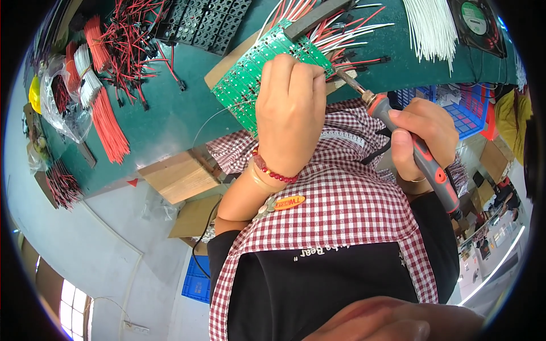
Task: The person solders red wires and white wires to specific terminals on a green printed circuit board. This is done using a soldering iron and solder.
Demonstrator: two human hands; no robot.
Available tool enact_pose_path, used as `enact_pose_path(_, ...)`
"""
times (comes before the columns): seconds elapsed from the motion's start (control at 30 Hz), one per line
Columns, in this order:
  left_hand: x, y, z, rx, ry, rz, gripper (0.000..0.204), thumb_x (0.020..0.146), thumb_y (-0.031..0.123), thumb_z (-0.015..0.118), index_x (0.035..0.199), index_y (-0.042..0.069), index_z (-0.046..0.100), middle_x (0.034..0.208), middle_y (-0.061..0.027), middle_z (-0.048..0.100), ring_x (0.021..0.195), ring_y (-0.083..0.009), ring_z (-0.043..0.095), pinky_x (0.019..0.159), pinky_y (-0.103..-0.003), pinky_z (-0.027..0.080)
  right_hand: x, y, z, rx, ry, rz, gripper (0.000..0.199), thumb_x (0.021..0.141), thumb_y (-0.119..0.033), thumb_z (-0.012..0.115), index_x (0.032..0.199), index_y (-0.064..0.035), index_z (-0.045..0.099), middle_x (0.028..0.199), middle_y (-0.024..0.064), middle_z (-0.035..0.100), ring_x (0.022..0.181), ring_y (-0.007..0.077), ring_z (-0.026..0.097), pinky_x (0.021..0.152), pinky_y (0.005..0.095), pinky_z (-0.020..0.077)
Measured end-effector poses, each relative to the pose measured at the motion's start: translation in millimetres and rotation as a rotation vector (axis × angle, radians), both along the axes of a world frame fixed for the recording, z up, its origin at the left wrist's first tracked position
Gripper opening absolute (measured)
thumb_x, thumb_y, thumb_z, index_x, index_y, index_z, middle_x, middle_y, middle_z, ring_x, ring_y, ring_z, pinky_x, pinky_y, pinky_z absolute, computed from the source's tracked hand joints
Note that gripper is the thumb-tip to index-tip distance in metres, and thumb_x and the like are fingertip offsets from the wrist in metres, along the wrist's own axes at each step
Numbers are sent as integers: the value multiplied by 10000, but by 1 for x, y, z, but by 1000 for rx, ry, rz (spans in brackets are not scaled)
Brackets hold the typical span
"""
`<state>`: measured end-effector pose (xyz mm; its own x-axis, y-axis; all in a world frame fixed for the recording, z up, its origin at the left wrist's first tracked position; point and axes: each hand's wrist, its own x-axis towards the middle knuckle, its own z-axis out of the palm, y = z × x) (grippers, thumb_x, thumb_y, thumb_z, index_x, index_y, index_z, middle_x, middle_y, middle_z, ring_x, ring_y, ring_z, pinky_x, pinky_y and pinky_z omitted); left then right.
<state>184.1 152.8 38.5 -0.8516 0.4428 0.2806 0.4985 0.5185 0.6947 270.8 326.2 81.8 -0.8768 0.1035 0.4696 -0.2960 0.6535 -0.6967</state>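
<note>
A green circuit board panel [242, 77] lies tilted near the table's front edge, with red and white wires [347, 40] along its far right side. Over the board, my left hand [290, 105] is closed in a pinch. A thin solder wire [211, 120] runs into it from the left. My right hand [424, 136] is wrapped around the grey and red handle of a soldering iron [421, 150]. The iron's tip reaches the board's right edge, close to my left fingertips. My fingers partly hide the contact spot. Across the board's top rests a dark bar [318, 20].
Bundles of red and black connector wires [131, 45] and red wires [109, 128] cover the table's left. Behind stands a black grid tray [202, 23]. White wires [429, 31] and a black fan [476, 23] lie at the far right, near a blue basket [463, 116].
</note>
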Motion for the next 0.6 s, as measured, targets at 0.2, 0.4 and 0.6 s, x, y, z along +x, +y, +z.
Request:
enact_pose_path(0.2,2,0,0,-32,-24,-44,142,752,-10,697,840,24,591,841,-117,519,783,-299,545,671,-392,471,1,0,1,26,-19,9,190,669,-92,667,822,20,673,558,86,552,448,220,538,439,309,424)
enact_pose_path(0.4,4,-13,7,-2,-103,25,197,734,11,738,816,41,562,798,-105,529,740,-291,548,629,-389,456,8,10,6,-33,69,-29,181,715,-77,652,851,43,654,577,102,575,457,202,540,431,303,408)
enact_pose_path(0.6,2,-14,4,-9,-45,35,213,717,38,762,797,57,565,778,-81,537,716,-272,554,597,-372,454,8,7,2,-37,25,-51,198,700,-75,654,863,37,657,570,95,566,452,203,523,434,305,402)
